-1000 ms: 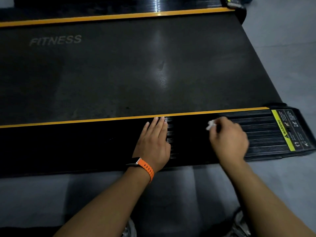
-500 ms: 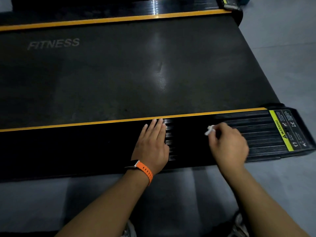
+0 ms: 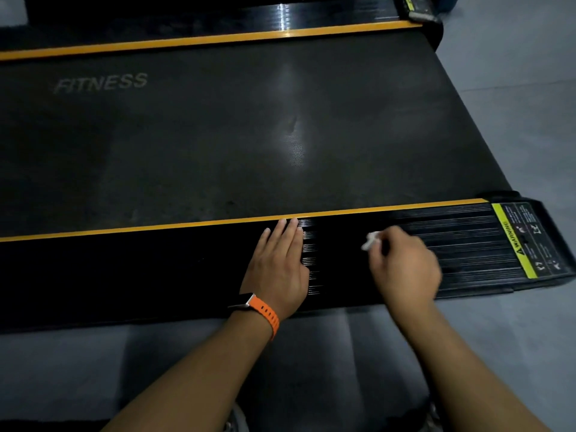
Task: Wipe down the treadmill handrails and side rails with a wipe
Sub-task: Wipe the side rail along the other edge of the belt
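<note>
Since a second ago, the right hand (image 3: 405, 269) has slid a little to the left along the near side rail (image 3: 156, 269), toward the left hand (image 3: 277, 266), which stays in the same place. The right hand is blurred by its motion. Its fingers (image 3: 399, 244) are curled and hold the wipe (image 3: 371, 240). Only a small white end of the wipe shows, sticking out past the fingers on the upper left side of the hand, over the ribbed black surface of the rail. I cannot tell whether this end touches the rail.

The left hand lies flat on the same rail with its fingers straight and close together, and the tips reach almost to the yellow stripe (image 3: 156, 228) at the edge of the belt (image 3: 218, 135). It holds nothing. An orange strap (image 3: 265, 313) is on the left wrist. A warning label (image 3: 514, 241) sits at the right end of the rail, well apart from the wipe. Grey floor (image 3: 514, 338) lies around the treadmill.
</note>
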`<state>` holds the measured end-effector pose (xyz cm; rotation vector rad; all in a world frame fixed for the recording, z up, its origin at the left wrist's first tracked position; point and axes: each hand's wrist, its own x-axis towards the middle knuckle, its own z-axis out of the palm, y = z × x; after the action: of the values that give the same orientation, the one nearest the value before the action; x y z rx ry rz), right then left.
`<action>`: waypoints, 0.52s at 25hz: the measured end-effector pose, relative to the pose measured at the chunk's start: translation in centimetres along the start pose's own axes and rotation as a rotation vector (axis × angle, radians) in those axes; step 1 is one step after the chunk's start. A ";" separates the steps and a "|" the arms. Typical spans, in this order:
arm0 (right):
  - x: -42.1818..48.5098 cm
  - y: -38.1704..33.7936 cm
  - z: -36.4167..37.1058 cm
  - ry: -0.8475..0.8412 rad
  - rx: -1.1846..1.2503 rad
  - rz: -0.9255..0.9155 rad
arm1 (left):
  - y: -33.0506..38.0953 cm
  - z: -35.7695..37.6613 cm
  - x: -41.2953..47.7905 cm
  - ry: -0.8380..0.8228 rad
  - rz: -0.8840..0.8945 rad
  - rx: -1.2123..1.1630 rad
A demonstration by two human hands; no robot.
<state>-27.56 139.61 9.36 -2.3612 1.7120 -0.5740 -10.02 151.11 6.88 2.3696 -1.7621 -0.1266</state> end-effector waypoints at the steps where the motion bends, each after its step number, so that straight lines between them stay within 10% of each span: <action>1: 0.4 1.0 -0.4 0.016 -0.010 0.052 | 0.0 0.0 0.0 -0.004 -0.002 0.003; 8: -4.2 -5.8 1.9 -0.114 0.072 -0.350 | -0.2 0.3 0.1 -0.001 0.006 0.020; 13: -1.7 1.9 -0.8 0.005 -0.035 0.040 | 0.1 -0.1 0.0 -0.018 -0.010 0.003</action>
<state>-30.00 140.69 9.12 -2.3449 1.7817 -0.5480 -10.05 151.12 7.03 2.3871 -1.7592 -0.1469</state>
